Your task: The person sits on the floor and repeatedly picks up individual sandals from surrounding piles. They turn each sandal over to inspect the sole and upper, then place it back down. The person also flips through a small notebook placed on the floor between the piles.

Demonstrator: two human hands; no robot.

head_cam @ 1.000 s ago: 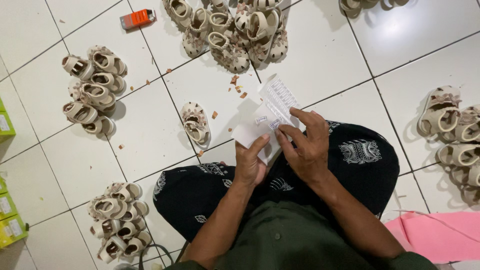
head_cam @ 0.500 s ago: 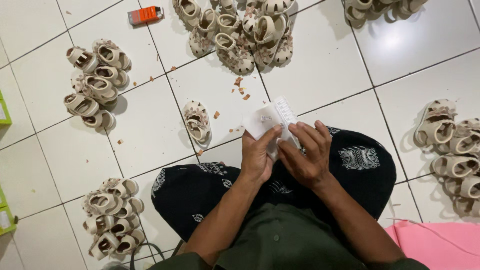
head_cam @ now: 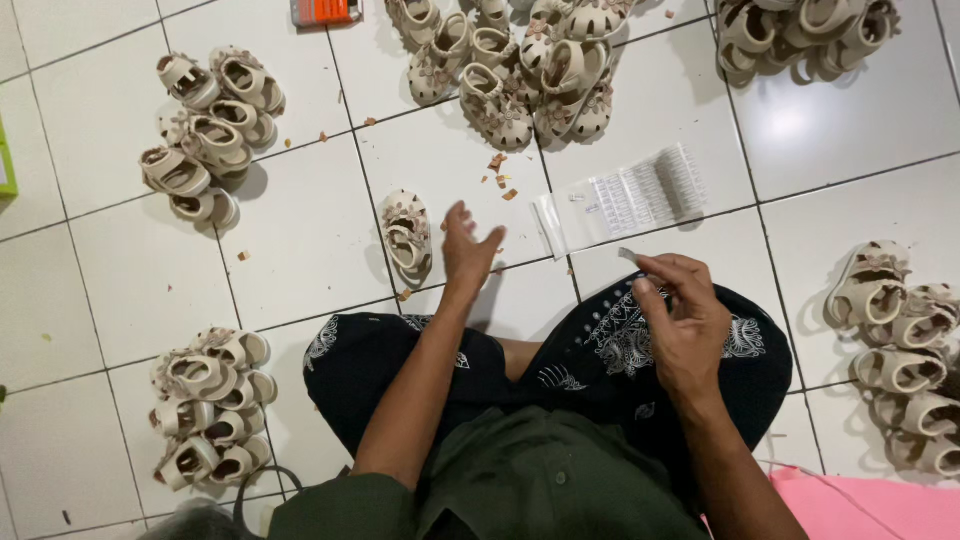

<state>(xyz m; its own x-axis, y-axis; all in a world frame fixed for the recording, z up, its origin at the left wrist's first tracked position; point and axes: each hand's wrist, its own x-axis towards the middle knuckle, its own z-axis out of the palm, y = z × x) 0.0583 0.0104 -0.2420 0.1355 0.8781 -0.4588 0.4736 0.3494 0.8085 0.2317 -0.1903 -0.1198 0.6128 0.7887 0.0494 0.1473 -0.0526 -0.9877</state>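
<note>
I sit cross-legged on a white tiled floor. My left hand (head_cam: 468, 248) is stretched forward, fingers apart and holding nothing, just right of a single small cream sandal (head_cam: 406, 232) lying on the floor. My right hand (head_cam: 682, 318) hovers over my knee and pinches a tiny sticker (head_cam: 628, 255) between thumb and fingertips. A white sheet of small stickers (head_cam: 622, 200) lies flat on the floor ahead of my right hand, apart from both hands.
Piles of cream sandals lie around me: far centre (head_cam: 520, 62), far right (head_cam: 800, 30), left (head_cam: 205, 125), near left (head_cam: 205, 405) and right (head_cam: 900, 350). An orange box (head_cam: 325, 10) sits at the far edge. Brown scraps (head_cam: 498, 175) dot the tiles. Pink cloth (head_cam: 860, 505) lies near right.
Both hands held the sticker sheet before; the sheet now lies on the floor. My left hand has moved out toward the single sandal, and my right hand keeps a small sticker.
</note>
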